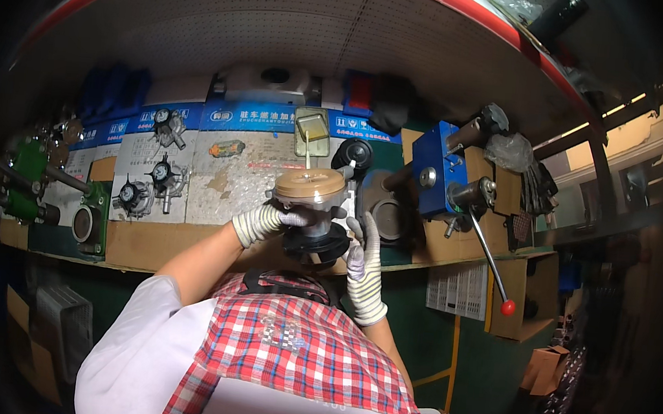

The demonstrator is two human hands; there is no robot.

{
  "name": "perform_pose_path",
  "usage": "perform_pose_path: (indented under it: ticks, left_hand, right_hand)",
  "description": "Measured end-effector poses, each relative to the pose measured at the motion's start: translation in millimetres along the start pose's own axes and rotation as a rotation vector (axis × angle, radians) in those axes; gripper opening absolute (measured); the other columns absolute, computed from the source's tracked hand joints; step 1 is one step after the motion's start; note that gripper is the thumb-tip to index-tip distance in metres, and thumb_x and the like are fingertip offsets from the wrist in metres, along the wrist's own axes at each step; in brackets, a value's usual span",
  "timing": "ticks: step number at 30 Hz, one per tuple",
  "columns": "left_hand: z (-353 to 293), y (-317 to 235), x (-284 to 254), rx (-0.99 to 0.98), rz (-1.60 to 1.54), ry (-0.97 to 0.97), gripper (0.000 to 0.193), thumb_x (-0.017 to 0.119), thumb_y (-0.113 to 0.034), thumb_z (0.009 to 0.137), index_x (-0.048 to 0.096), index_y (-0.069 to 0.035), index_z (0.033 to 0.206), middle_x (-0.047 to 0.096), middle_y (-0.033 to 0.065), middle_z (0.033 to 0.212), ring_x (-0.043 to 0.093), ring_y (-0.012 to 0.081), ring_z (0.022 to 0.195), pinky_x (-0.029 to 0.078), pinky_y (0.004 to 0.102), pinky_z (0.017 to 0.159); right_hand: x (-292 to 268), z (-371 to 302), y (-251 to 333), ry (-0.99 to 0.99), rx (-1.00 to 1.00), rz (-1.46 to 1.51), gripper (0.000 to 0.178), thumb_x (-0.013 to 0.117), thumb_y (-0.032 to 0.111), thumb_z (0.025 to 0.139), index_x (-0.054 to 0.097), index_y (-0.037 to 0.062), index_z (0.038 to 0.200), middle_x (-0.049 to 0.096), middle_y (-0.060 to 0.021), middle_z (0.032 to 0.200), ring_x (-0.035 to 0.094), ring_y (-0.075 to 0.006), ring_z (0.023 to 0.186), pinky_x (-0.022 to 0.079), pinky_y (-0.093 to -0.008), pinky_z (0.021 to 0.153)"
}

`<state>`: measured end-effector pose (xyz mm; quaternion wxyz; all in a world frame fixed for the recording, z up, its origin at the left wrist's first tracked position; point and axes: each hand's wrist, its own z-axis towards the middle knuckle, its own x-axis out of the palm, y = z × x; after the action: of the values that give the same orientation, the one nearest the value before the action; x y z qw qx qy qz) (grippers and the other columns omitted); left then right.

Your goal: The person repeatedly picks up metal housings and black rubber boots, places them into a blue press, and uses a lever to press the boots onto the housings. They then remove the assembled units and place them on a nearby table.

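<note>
In front of my chest is a round metal pump-like assembly with a tan disc-shaped top point(310, 185) and a black lower body point(314, 243). My left hand point(263, 223), in a white striped glove with grey fingertips, is closed around its left side. My right hand point(365, 269), gloved alike, is at its right side. The right fingers point upward and stand apart, close to the black body; whether they touch it is hard to make out. Behind the tan top, a small metal tray point(311, 144) holds yellowish stuff, and a pale stick point(308, 154) leans out of it.
Several similar metal units with black tops point(164, 177) lie on cardboard at the left. A green hand press point(92, 221) stands beyond them. To the right are a black round part point(353, 154) and a blue press point(438, 173), whose red-knobbed lever point(492, 264) overhangs the bench's front edge.
</note>
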<state>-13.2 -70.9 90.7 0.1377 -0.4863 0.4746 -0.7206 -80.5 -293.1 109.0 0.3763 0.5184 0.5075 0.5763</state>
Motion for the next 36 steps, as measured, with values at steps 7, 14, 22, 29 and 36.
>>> perform_pose_path:
  ticks: [7,14,22,29,36]
  left_hand:
    - [-13,-4,-2,-0.189,-0.208,0.127,0.105,0.092,-0.048,0.067,0.042,-0.004,0.148,0.062,0.0149,0.134,0.06,0.0252,0.123,0.049,0.0398,0.106]
    - [-7,-4,23,-0.195,-0.146,0.083,0.11,0.091,-0.058,0.063,0.044,-0.002,0.146,0.061,0.0141,0.13,0.06,0.0225,0.12,0.051,0.0387,0.101]
    - [7,-6,4,-0.148,0.464,0.031,0.078,0.079,-0.038,0.084,0.046,-0.006,0.148,0.055,0.0079,0.141,0.053,0.0199,0.127,0.041,0.036,0.111]
    - [18,52,50,0.11,0.256,-0.351,0.066,0.082,-0.028,0.084,0.052,-0.006,0.138,0.062,0.0073,0.131,0.058,0.0198,0.119,0.049,0.0348,0.101]
    - [12,28,57,0.027,0.231,-0.491,0.053,0.083,-0.023,0.082,0.062,-0.003,0.127,0.071,0.0062,0.112,0.064,0.0155,0.1,0.053,0.0334,0.087]
  right_hand:
    - [-12,28,28,-0.149,-0.158,-0.159,0.081,0.052,0.056,0.101,0.026,0.0012,0.155,0.052,-0.0173,0.129,0.059,-0.0238,0.115,0.053,-0.0368,0.096]
    - [-14,65,44,0.059,0.224,0.164,0.042,0.059,0.048,0.101,0.065,0.0066,0.107,0.054,0.0041,0.067,0.047,-0.003,0.053,0.037,-0.0181,0.047]
    - [11,57,75,-0.321,-0.362,-0.85,0.029,0.07,0.031,0.095,0.066,0.0025,0.093,0.069,-0.0158,0.08,0.064,-0.0244,0.063,0.051,-0.0374,0.062]
    - [31,36,71,-0.312,-0.574,-1.06,0.032,0.076,0.034,0.088,0.07,0.0047,0.1,0.071,-0.0135,0.082,0.066,-0.0293,0.069,0.052,-0.0392,0.065]
    - [-28,-10,53,-0.323,-0.472,-0.695,0.076,0.077,0.039,0.089,0.044,0.0069,0.149,0.065,-0.0118,0.107,0.065,-0.0246,0.082,0.054,-0.0333,0.074]
